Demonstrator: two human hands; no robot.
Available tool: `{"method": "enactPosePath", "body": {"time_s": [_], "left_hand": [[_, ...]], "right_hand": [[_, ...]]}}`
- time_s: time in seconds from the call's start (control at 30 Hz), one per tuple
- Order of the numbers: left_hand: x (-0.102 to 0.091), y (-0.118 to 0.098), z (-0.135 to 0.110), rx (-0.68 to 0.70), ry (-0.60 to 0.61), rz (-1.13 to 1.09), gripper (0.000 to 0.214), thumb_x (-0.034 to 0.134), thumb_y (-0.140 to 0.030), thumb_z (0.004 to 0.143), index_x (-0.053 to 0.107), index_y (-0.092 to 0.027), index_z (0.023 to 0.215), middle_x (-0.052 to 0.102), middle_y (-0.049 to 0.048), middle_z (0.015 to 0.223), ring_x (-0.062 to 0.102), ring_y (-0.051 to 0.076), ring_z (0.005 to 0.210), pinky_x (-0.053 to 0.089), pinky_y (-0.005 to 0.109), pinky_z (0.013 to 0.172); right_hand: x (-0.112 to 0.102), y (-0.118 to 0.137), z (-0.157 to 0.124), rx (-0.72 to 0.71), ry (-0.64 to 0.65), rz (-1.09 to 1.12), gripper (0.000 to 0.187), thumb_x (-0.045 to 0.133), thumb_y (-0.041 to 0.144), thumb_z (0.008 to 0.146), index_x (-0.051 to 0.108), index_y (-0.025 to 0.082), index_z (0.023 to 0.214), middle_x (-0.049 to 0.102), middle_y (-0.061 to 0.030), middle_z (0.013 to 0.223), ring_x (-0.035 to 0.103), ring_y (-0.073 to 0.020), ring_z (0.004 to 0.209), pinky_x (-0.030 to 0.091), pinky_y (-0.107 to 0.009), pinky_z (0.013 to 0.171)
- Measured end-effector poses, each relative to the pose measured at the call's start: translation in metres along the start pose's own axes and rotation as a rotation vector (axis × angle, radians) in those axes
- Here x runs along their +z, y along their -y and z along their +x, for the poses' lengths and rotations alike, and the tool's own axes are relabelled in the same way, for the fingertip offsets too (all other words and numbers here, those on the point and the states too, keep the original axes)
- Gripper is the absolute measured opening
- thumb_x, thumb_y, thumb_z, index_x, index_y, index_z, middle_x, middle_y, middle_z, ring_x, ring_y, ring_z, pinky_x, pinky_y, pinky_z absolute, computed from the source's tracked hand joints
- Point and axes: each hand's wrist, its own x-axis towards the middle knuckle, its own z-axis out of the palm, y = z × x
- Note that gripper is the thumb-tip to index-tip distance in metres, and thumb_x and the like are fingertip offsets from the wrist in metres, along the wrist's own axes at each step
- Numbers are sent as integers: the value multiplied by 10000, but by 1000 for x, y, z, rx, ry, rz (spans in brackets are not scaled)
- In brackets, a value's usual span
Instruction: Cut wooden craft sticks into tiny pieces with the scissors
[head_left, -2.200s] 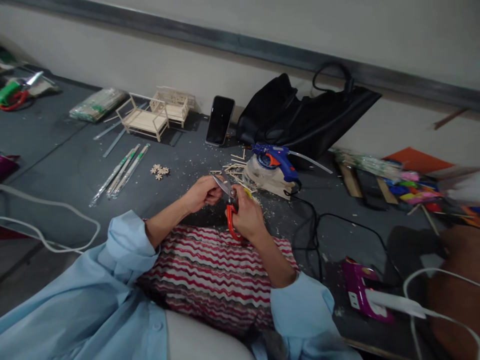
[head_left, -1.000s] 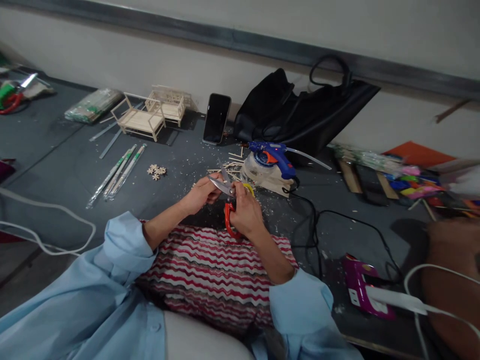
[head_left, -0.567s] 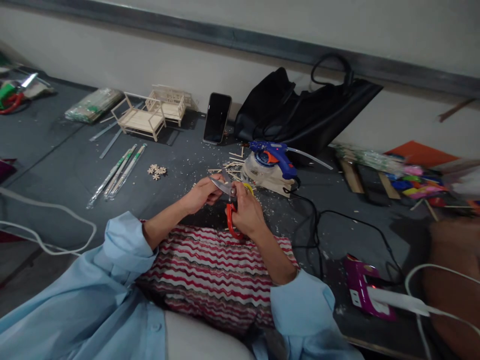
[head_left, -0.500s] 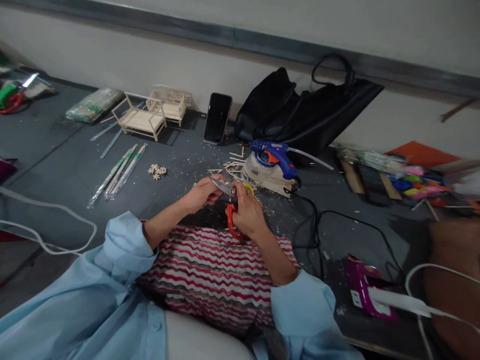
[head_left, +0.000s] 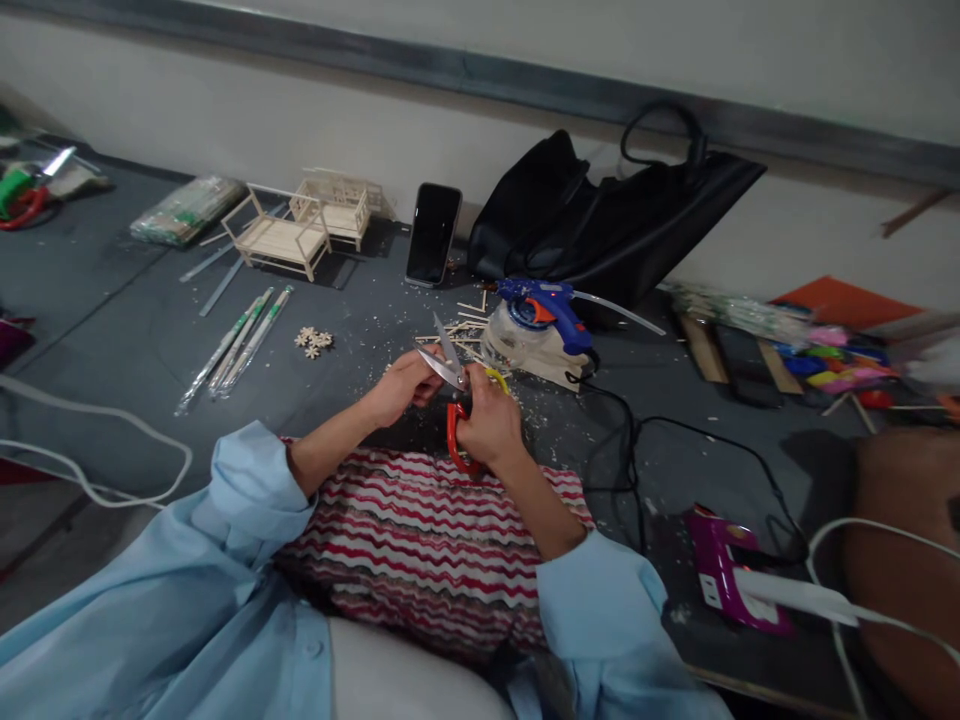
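My right hand (head_left: 487, 425) is closed round the red handles of a pair of scissors (head_left: 452, 400), whose steel blades stand apart and point up and left. My left hand (head_left: 401, 385) pinches something small at the blades; I cannot make out what it is. Both hands hover above a red and white striped cloth (head_left: 420, 545) on my lap. Short wooden sticks (head_left: 461, 335) and wood chips lie on the dark mat just beyond the hands.
A blue glue gun (head_left: 544, 305) rests on a stand, its black cord trailing right. Behind are a phone (head_left: 433, 235), a black bag (head_left: 607, 225) and two small wooden benches (head_left: 300, 225). Wrapped sticks (head_left: 236, 345), white cables (head_left: 90, 440), a purple power strip (head_left: 724, 570) and coloured craft items (head_left: 825, 355) lie around.
The scissor blades have opened wider than half a second ago. My hands stay in the same spot; the view has shifted only slightly.
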Motion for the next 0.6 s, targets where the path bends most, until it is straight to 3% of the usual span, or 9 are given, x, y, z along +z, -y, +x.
{"method": "enactPosePath", "body": {"time_s": [0.17,0.43,0.6], "left_hand": [[-1,1,3,50,36,-30,312,595,-422,808,422,-178,718,335,-79,582,256,27,437,192,141,405],[-11,-3,9,76,-143,-86,223,622,-311,737,438,-187,719,358,-93,510,283,25,394,191,139,387],[-13,-1,9,129,-145,-40,193,638,-303,722,485,-194,768,373,-100,494,313,35,393,226,152,393]], "right_hand": [[-1,0,0,65,-20,-43,289,446,249,783,529,203,1056,661,-41,783,596,-208,717,365,-281,622],[-3,-1,0,11,18,-135,351,492,274,772,548,207,1112,694,-48,792,627,-219,747,355,-274,629],[2,-4,-1,-25,-35,-67,370,501,263,732,554,211,1094,669,-26,742,601,-201,674,327,-269,585]]}}
